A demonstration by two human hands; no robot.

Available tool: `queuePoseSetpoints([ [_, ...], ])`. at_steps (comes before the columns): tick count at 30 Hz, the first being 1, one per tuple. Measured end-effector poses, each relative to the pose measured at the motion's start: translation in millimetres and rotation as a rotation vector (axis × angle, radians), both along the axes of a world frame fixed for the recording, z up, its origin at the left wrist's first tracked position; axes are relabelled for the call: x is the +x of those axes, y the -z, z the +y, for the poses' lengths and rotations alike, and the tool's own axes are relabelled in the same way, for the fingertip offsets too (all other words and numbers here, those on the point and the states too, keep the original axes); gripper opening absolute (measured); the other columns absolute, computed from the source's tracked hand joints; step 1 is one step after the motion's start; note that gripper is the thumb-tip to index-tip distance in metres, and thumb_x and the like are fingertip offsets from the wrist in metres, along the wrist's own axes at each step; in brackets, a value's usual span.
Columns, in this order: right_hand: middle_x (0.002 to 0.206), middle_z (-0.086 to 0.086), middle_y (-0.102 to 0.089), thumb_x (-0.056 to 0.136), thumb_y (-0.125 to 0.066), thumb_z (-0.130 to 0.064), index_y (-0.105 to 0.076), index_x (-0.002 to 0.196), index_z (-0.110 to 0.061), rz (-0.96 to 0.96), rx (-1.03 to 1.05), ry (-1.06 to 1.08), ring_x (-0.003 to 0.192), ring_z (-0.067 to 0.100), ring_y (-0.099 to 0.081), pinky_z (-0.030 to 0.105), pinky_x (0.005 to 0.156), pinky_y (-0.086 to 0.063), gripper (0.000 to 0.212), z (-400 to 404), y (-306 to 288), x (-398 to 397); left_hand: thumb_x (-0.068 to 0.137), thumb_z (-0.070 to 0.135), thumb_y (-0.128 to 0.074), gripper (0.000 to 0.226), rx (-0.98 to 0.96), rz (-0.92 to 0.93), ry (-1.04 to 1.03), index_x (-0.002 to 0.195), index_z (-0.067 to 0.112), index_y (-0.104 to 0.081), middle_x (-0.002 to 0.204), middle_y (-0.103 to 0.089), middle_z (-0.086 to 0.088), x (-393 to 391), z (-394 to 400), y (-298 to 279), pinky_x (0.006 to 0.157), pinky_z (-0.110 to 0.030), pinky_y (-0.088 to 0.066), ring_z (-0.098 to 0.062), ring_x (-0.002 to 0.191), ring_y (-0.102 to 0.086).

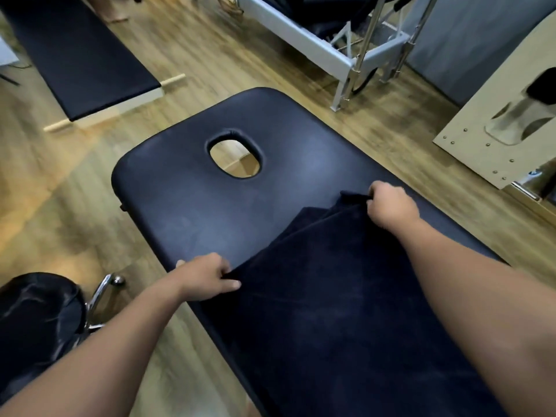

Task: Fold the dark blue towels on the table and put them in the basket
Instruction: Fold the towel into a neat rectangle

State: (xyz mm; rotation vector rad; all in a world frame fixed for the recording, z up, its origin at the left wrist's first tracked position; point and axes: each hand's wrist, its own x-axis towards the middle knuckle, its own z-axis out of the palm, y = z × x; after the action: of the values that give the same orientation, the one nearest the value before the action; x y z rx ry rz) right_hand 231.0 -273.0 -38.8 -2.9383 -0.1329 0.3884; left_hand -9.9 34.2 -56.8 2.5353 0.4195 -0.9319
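Our left hand and right hand each pinch a corner of the dark blue towel on the table.

Wood-plank floor, black padded bench, metal frame.

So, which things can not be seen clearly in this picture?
- Basket: nowhere in the head view.
- Dark blue towel: near part cut off by the bottom edge; the forearms cover some of it.
- Fingertips of the right hand and left hand: partly hidden by towel edges.
- Floor and frames: motion-blurred.
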Motion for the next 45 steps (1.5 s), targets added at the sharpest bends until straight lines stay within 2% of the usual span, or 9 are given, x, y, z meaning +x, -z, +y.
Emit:
queuePoseSetpoints([
  [4,0.131,0.011,-0.062,0.095,-0.064,-0.029,-0.056,0.136,-0.018,0.141,0.084,0.024,0.119,0.035,-0.057,0.041,0.09,-0.05,0.043,-7.5,26.1,-0.8,0.082,0.053,-0.075,0.038,-0.007,0.02,0.027,0.105,0.026,-0.062,0.095,-0.064,0.014,4.5,-20.2,2.3,0.095,-0.041,-0.03,-0.014,0.099,-0.058],
  [9,0.115,0.008,-0.067,0.093,-0.056,-0.01,-0.064,0.116,-0.022,-0.176,0.426,0.268,0.108,0.03,-0.058,0.031,0.083,-0.041,0.026,-6.7,16.4,23.2,0.071,0.035,-0.078,0.029,-0.202,-0.005,-0.262,0.097,0.039,-0.065,0.094,-0.072,0.017,1.4,-3.1,13.5,0.106,-0.05,-0.038,-0.01,0.104,-0.065],
  [14,0.127,0.003,-0.061,0.096,-0.062,-0.039,-0.053,0.136,-0.027,0.101,0.197,0.2,0.122,0.03,-0.053,0.052,0.102,-0.036,0.043,10.7,24.0,20.7,0.073,0.02,-0.054,0.068,0.242,-0.205,0.052,0.136,0.032,-0.031,0.128,-0.05,0.002,8.2,-52.5,-8.0,0.094,-0.044,-0.032,-0.026,0.122,-0.046],
  [17,0.122,0.005,-0.062,0.097,-0.063,-0.036,-0.056,0.13,-0.022,0.062,0.217,0.192,0.118,0.032,-0.054,0.051,0.102,-0.035,0.036,21.7,26.7,27.4,0.077,0.03,-0.064,0.091,0.175,-0.51,0.324,0.154,0.04,-0.016,0.159,-0.019,-0.007,18.4,-86.2,-10.5,0.107,-0.049,-0.033,-0.034,0.141,-0.029],
  [21,0.119,0.017,-0.055,0.096,-0.061,-0.018,-0.057,0.11,-0.012,-0.199,-0.018,0.208,0.111,0.038,-0.049,0.047,0.089,-0.036,0.016,22.4,34.5,31.1,0.076,0.056,-0.079,0.128,0.171,-0.156,0.434,0.154,0.044,0.022,0.164,0.027,-0.016,41.8,-116.6,7.9,0.122,-0.06,-0.008,-0.043,0.152,0.015],
  [25,0.115,0.016,-0.056,0.1,-0.056,-0.037,-0.053,0.115,-0.009,-0.283,-0.029,-0.055,0.102,0.038,-0.056,0.041,0.075,-0.041,0.032,19.8,34.4,12.9,0.068,0.052,-0.088,0.15,0.312,-0.005,0.427,0.148,0.035,0.037,0.156,0.031,-0.033,60.9,-138.4,16.5,0.117,-0.071,-0.008,-0.059,0.146,0.013],
  [34,0.169,-0.004,0.007,0.095,-0.018,-0.074,0.001,0.156,-0.047,0.104,-0.047,-0.053,0.154,0.032,0.012,0.072,0.115,-0.001,0.069,-33.6,63.4,-31.9,0.063,0.048,-0.093,0.159,0.366,0.103,0.452,0.142,0.035,0.045,0.152,0.028,-0.042,77.5,-151.3,15.7,0.117,-0.067,-0.02,-0.066,0.143,0.002],
  [40,0.128,0.011,-0.054,0.092,-0.06,-0.028,-0.062,0.114,-0.012,-0.4,-0.087,-0.095,0.116,0.038,-0.049,0.051,0.09,-0.041,0.027,-40.8,49.9,-62.5,0.062,0.05,-0.093,0.16,0.397,0.119,0.462,0.142,0.034,0.046,0.153,0.027,-0.041,77.0,-153.6,14.5,0.116,-0.066,-0.023,-0.066,0.143,0.001],
  [45,0.167,0.008,-0.01,0.098,-0.029,-0.063,-0.015,0.159,-0.02,-0.005,-0.147,-0.045,0.144,0.036,-0.024,0.063,0.118,-0.015,0.076,-45.8,57.0,-69.4,0.063,0.053,-0.091,0.158,0.427,0.202,0.483,0.144,0.034,0.043,0.155,0.022,-0.041,82.1,-159.3,4.8,0.114,-0.062,-0.03,-0.064,0.144,-0.007],
])
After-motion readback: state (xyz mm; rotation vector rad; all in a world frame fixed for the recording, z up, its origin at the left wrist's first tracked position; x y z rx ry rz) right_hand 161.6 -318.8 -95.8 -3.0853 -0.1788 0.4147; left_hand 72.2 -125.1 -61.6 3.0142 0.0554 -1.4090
